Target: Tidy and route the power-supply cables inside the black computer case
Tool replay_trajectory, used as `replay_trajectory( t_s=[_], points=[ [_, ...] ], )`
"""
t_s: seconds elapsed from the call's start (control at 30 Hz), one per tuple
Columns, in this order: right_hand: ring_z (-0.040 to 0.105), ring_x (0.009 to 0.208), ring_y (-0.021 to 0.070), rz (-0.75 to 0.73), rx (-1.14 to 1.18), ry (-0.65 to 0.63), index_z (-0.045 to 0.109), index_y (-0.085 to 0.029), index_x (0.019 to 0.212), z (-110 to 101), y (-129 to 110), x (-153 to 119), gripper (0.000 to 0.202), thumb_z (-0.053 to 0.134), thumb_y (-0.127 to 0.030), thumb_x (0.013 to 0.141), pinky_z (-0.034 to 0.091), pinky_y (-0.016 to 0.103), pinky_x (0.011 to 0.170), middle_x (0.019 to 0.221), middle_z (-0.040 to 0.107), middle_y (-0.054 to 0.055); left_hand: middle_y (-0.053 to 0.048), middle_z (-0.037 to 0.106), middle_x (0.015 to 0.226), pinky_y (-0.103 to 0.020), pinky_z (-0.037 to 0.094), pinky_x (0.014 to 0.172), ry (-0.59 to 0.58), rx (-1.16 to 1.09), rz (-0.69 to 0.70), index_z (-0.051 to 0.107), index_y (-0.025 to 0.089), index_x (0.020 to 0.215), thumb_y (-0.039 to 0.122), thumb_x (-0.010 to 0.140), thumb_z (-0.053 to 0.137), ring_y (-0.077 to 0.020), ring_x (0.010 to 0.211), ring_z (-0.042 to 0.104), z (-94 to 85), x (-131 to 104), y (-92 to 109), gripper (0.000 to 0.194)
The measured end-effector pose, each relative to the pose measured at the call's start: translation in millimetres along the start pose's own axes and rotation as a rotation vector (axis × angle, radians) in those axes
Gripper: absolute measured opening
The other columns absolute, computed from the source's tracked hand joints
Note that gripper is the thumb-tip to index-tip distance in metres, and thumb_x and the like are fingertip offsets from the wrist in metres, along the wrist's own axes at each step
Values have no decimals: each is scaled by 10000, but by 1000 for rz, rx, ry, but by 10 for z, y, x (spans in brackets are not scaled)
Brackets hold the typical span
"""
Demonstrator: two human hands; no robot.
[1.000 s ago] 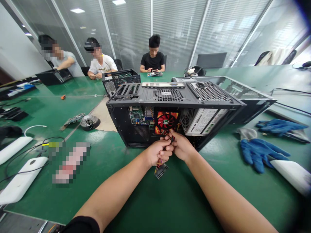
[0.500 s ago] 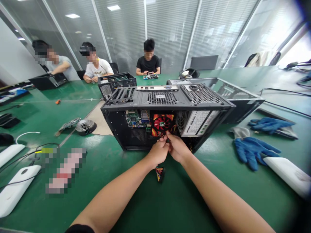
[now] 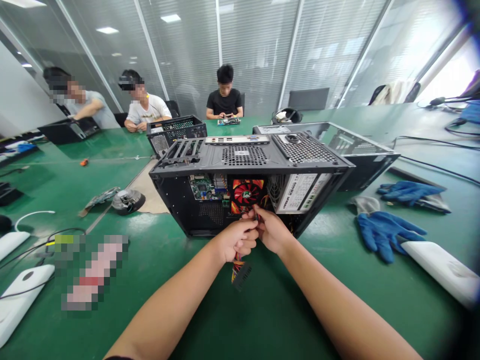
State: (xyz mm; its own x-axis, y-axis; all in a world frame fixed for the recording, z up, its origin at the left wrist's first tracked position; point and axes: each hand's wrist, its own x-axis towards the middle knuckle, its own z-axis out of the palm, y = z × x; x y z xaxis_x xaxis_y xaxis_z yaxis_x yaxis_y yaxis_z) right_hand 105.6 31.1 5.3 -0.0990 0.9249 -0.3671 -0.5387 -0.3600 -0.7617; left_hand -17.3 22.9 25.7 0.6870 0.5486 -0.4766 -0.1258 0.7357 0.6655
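A black computer case lies on the green table with its open side toward me. Inside it are a circuit board, a red fan and a power supply with a white label. My left hand is closed around a bundle of coloured cables, whose wide black connector hangs below the fist. Pressed against it, my right hand has its fingers pinched on the same cables in front of the fan. The fingertips partly hide what lies between them.
Blue gloves and a white power strip lie to the right. A metal-and-black cooler sits left of the case. Another case stands behind at the right. Several people sit across the table, one with a circuit board.
My left hand has turned slightly and shifted a little left, and more of the hanging connector shows. The whole view has moved slightly. Both hands remain together at the cables.
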Motion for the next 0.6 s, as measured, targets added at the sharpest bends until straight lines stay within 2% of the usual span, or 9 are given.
replay_trajectory(
  t_s=[0.1,0.17,0.23,0.3,0.37,0.4,0.47,0.53,0.6],
  points=[
    [639,659,157,19,55,-56,585,-180,690,-15,-22,0,234,511,-346,838,497,256,580,672,669,50,106,217,411,-148,56,290,-102,-86,-25,435,177,703,294,870,417,-31,284,133,-55,5,2,205],
    [637,647,154,16,61,-74,574,-183,685,-19,-24,4,239,511,-354,839,489,246,549,662,661,47,103,257,419,-127,104,290,-86,-92,19,474,164,748,284,863,445,-25,286,206,-76,50,-44,168],
    [616,579,141,16,45,-74,548,-186,662,-20,-19,8,238,529,-355,829,455,225,464,649,654,38,73,379,464,-110,212,311,-17,-71,73,482,156,754,269,842,493,-32,333,364,-84,107,-97,145],
    [554,463,112,24,20,-58,523,-190,651,-23,-13,11,250,542,-376,817,376,199,358,627,644,25,7,536,598,-127,383,402,39,-74,125,506,134,773,213,824,524,-57,461,523,-84,148,-130,95],
    [447,359,73,28,-8,-38,502,-191,648,-28,-10,13,267,551,-399,808,288,181,294,642,651,20,-41,592,702,-156,470,510,39,-135,135,529,111,782,165,817,532,-78,568,586,-80,156,-132,64],
    [401,332,56,21,-15,-32,492,-190,642,-32,-9,14,275,553,-403,806,264,176,284,661,659,21,-48,595,717,-148,468,510,22,-179,127,534,104,778,148,818,530,-71,567,580,-78,150,-124,60],
    [380,331,42,5,-12,-42,475,-189,626,-37,-7,12,288,560,-397,805,269,171,295,695,669,29,-43,581,707,-97,371,394,-22,-264,87,540,95,770,132,828,514,-23,462,493,-75,126,-99,73],
    [447,382,58,-15,8,-72,466,-193,611,-38,-6,4,296,577,-396,797,310,170,332,660,655,22,-24,557,691,-83,214,300,-76,-325,49,550,94,796,168,856,485,19,357,336,-78,109,-78,115],
    [531,465,98,-23,26,-100,470,-202,604,-34,-6,-9,299,597,-406,781,372,184,389,568,606,3,2,514,657,-97,133,280,-136,-359,19,558,101,837,264,889,447,24,325,235,-88,109,-70,205]
  ],
)
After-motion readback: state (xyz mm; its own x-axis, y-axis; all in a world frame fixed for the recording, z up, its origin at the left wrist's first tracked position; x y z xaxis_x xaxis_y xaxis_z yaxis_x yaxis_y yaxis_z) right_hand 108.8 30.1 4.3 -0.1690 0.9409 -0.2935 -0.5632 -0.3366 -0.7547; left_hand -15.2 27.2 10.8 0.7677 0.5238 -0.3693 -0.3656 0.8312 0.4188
